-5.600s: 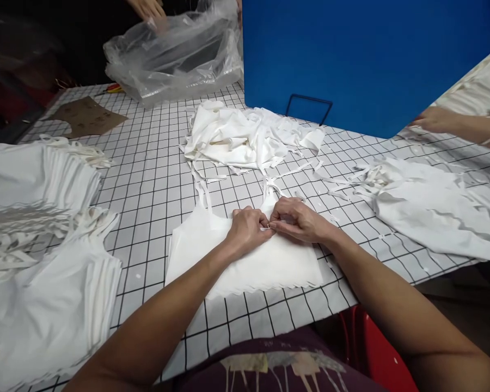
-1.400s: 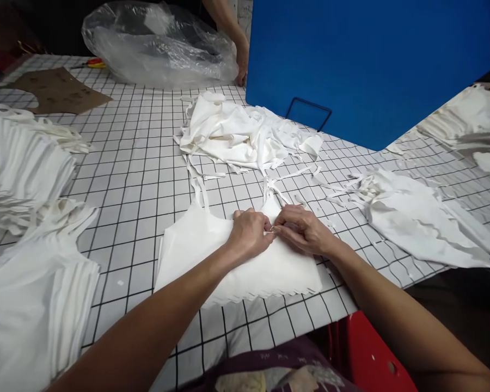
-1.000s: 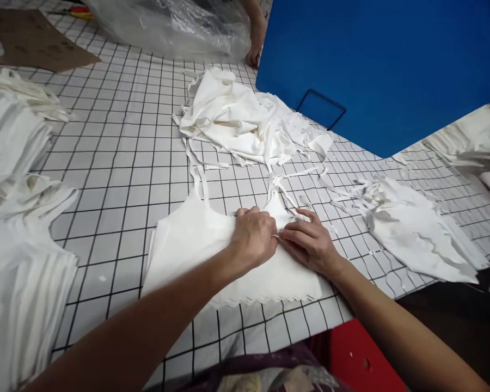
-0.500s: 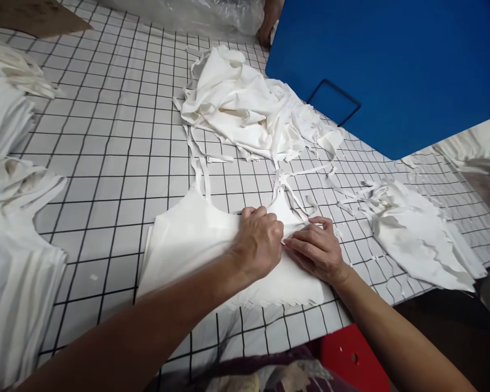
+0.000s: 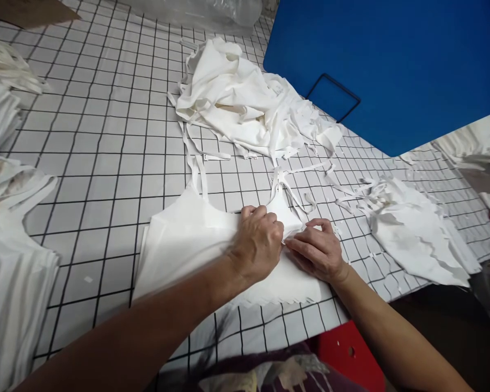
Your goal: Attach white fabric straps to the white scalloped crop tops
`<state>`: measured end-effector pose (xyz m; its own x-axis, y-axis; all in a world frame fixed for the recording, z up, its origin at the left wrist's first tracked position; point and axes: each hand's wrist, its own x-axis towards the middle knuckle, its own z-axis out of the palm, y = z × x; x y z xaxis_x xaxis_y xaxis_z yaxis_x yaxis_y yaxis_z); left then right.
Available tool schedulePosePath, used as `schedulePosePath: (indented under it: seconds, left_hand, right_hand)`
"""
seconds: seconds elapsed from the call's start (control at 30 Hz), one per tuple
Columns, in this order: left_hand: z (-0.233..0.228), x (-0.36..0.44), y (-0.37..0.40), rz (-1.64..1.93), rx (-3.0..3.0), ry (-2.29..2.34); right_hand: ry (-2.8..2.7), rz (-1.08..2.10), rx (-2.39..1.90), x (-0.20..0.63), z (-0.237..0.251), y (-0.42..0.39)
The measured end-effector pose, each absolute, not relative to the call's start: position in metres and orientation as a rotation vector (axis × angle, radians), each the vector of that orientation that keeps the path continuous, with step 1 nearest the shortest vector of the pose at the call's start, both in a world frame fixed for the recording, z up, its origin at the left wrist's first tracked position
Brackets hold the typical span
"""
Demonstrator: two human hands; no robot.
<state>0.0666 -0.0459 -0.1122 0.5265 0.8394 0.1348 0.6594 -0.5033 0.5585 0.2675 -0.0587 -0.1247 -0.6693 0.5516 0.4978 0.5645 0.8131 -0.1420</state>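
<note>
Left hand (image 5: 258, 244) and right hand (image 5: 319, 250) share a pinching grip on a white camisole (image 5: 188, 234), its long axis nine-to-three, a strap (image 5: 274, 188) at their twelve o'clock.

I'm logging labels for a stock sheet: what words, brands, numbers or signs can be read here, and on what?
None can be read.
Crumpled white pile: a possible faint mark, too blurred to read.
Clothing print at the bottom: no letters can be made out.
Strapped white garment: no lettering shows.
Blue board: no lettering shows.
</note>
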Motion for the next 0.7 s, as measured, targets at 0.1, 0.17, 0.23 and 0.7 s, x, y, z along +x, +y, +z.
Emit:
schedulePosePath:
  seconds: [0.1,0.17,0.23,0.7]
  left_hand:
    - [-0.1116,0.0666,-0.0467,0.559,2.340,1.217]
    - [-0.1113,0.0667,-0.0471,0.561,2.350,1.212]
    - [-0.1112,0.0667,-0.0472,0.556,2.362,1.206]
    - [-0.1123,0.0674,-0.0486,0.572,2.411,1.204]
  right_hand:
    - [-2.492,-0.023,-0.863,0.2694,-0.1264,-0.0600]
    - [-2.513,-0.028,-0.880,0.2701,-0.1266,-0.0605]
    - [-2.510,-0.053,-0.856,0.2698,-0.1259,-0.0606]
    - [-2.503,-0.148,-0.798,0.2657,-0.1203,-0.0606]
